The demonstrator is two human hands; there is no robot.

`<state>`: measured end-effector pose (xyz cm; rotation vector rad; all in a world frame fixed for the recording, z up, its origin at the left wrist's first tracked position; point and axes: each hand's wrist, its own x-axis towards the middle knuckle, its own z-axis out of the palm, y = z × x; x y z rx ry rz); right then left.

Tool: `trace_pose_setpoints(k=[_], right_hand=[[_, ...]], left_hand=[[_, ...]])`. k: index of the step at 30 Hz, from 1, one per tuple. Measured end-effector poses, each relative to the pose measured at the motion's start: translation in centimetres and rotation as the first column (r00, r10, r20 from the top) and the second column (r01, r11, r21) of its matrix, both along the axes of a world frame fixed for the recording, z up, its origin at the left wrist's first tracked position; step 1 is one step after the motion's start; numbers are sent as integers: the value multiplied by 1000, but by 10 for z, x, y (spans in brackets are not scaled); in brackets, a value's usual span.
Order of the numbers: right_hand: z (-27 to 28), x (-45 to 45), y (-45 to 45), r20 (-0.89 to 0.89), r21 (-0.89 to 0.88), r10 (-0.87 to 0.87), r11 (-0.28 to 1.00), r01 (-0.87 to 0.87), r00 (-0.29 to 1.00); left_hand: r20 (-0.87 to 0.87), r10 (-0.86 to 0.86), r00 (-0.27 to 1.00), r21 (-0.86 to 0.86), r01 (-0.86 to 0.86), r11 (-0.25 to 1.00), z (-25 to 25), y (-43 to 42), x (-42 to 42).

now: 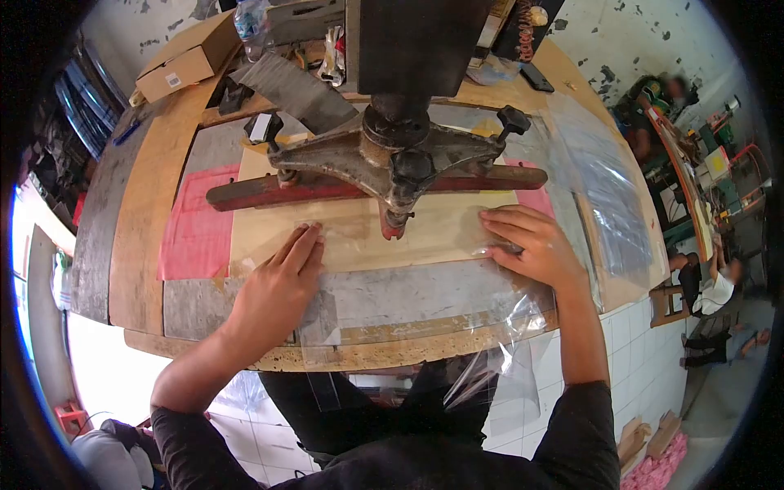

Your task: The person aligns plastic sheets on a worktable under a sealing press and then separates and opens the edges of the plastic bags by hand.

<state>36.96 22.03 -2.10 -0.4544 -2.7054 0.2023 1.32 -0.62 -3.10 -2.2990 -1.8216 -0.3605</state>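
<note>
Head view shows clear plastic sheet (pixel 519 320) between the hands, hanging over the front edge of the table (pixel 147 204); left hand (pixel 278 273) lies flat, right hand's (pixel 535 249) thumb and fingers are apart.

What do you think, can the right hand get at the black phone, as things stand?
Probably yes: the right hand could pass around the red bar and black knob, over the clear film, to the phone, though this may need leaning.

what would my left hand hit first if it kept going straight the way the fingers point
Probably the long red-edged bar under the press, just beyond the fingertips of your left hand; depth is unclear, so the hand might instead slide beneath it.
</note>
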Motion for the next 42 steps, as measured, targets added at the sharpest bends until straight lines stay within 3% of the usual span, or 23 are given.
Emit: trace_pose_setpoints(k=[11,24,26,36,42], right_hand=[[-10,-8,5,8,72,-53,996,52,999],[-10,-12,6,-16,-6,-95,995,95,995],[-11,-12,8,-13,-14,-93,996,92,996],[-9,-16,7,0,-61,-97,993,96,995],[-6,-17,5,1,-82,-123,989,122,992]], left_hand=[[-66,32,997,26,-30,999,-3,9,-8],[-48,29,998,52,-26,998,-7,15,-14],[21,68,997,-7,-68,998,-9,15,-14],[-104,60,993,-2,-61,998,-5,13,-17],[-50,53,997,34,-51,998,-7,13,-15]])
